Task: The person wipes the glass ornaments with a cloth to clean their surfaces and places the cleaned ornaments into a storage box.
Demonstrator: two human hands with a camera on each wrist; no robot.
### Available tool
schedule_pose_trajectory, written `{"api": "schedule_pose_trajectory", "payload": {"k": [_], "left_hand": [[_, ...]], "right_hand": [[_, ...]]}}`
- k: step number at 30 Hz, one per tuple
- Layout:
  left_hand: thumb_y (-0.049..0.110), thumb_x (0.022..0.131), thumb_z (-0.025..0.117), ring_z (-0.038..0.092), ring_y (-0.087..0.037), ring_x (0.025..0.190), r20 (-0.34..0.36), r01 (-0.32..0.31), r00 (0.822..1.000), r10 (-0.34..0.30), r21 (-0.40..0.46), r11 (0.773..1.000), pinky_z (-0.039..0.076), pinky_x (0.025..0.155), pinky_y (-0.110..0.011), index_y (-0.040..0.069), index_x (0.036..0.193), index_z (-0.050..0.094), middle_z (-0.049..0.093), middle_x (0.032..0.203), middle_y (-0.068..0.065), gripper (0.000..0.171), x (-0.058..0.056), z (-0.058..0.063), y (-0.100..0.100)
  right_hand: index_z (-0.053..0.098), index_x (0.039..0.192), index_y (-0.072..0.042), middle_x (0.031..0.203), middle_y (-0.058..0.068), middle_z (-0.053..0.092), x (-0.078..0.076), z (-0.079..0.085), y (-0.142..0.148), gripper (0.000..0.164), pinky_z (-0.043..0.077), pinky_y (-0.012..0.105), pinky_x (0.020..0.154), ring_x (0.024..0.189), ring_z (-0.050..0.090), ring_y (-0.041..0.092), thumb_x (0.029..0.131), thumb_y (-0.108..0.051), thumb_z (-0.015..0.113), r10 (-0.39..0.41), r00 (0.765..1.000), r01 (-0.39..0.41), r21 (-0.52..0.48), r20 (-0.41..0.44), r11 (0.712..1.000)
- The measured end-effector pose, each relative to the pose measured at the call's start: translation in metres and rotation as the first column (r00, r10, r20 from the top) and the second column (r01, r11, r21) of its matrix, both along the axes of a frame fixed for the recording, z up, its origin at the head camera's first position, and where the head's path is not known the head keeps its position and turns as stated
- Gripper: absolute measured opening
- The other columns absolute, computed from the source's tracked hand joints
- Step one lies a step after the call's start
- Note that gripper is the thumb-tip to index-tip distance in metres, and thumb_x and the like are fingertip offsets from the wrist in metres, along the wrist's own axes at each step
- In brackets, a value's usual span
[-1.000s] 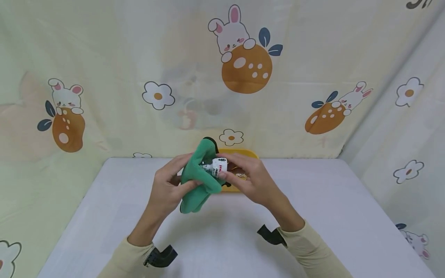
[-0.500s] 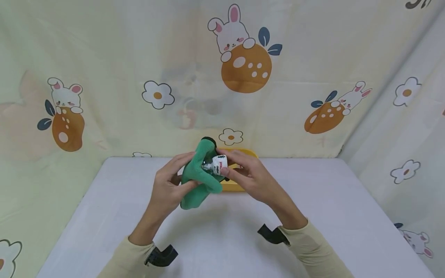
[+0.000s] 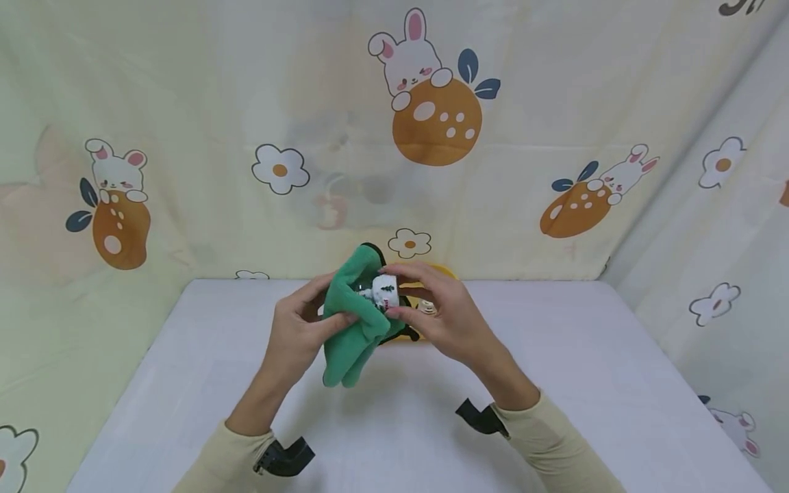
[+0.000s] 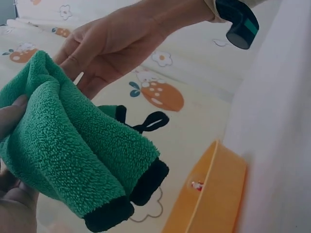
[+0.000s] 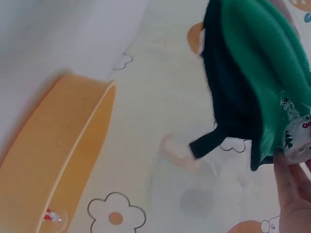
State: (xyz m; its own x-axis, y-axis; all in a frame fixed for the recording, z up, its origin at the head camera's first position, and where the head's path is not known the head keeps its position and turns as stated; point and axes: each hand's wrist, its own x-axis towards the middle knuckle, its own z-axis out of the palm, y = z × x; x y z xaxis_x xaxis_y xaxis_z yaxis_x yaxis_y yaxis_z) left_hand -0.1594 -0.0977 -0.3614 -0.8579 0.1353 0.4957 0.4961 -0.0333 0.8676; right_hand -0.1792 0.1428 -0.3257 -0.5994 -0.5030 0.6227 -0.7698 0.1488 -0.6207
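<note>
A green towel (image 3: 348, 342) with black trim and a black hanging loop is bunched up in my left hand (image 3: 296, 329), the thumb pressing on its near side. Tucked into the towel's fold is a small snow globe (image 3: 386, 293) lying on its side, its white printed base facing right. My right hand (image 3: 453, 311) pinches that base between thumb and fingers. Part of the clear dome shows against the green cloth in the right wrist view, where the snow globe (image 5: 297, 141) is cut by the frame edge. The towel hides the rest of the dome.
Behind the hands a yellow tray (image 3: 445, 271) stands on the white table (image 3: 555, 383), near the patterned curtain (image 3: 524, 205). Through the tray's open side a small red-and-white figure (image 4: 197, 185) shows inside it.
The white base has turned in my right fingers: a dark tree print faces up where red lettering was. The towel's lower corner hangs a bit lower. My left hand has barely moved.
</note>
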Motion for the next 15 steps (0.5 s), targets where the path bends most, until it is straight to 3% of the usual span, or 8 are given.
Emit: {"api": "schedule_pose_trajectory", "payload": {"k": [3,7,11,15], "left_hand": [[-0.001,0.086,0.078,0.061,-0.024,0.122,0.063,0.009,0.998,-0.008,-0.003,1.000,0.058,0.096,-0.033,0.008,0.135,0.064,0.066,0.131,-0.008,0.052,-0.001,0.000,-0.001],[0.007,0.088,0.079,0.059,-0.023,0.125,0.128,0.023,0.992,-0.020,-0.023,0.999,0.054,0.100,-0.033,0.012,0.136,0.064,0.067,0.131,-0.005,0.050,-0.002,0.001,-0.004],[0.015,0.089,0.080,0.061,-0.022,0.123,0.220,0.031,0.975,-0.021,-0.045,0.999,0.055,0.098,-0.034,0.016,0.137,0.064,0.067,0.131,-0.003,0.051,-0.003,0.003,-0.006],[0.018,0.089,0.080,0.062,-0.023,0.122,0.283,0.032,0.959,-0.020,-0.038,0.999,0.057,0.095,-0.034,0.017,0.138,0.063,0.067,0.131,-0.004,0.051,-0.004,0.004,-0.006]], "right_hand": [[0.059,0.135,-0.003,0.136,0.011,0.061,-0.004,-0.003,0.002,0.059,0.056,0.032,0.099,0.125,0.059,0.023,0.081,0.004,0.081,-0.002,0.994,0.005,0.031,-0.107,1.000],[0.062,0.129,-0.004,0.136,0.012,0.061,-0.008,-0.005,0.004,0.055,0.053,0.029,0.102,0.128,0.057,0.026,0.079,0.005,0.083,0.003,0.966,0.020,0.085,-0.257,0.996],[0.067,0.120,-0.006,0.132,0.013,0.062,-0.012,-0.005,0.004,0.048,0.053,0.026,0.101,0.125,0.057,0.029,0.077,0.009,0.083,0.026,0.916,0.025,0.121,-0.400,0.992],[0.068,0.120,-0.006,0.131,0.013,0.062,-0.014,-0.004,0.005,0.050,0.054,0.026,0.098,0.122,0.058,0.029,0.075,0.009,0.084,0.040,0.862,0.047,0.158,-0.506,0.986]]}}
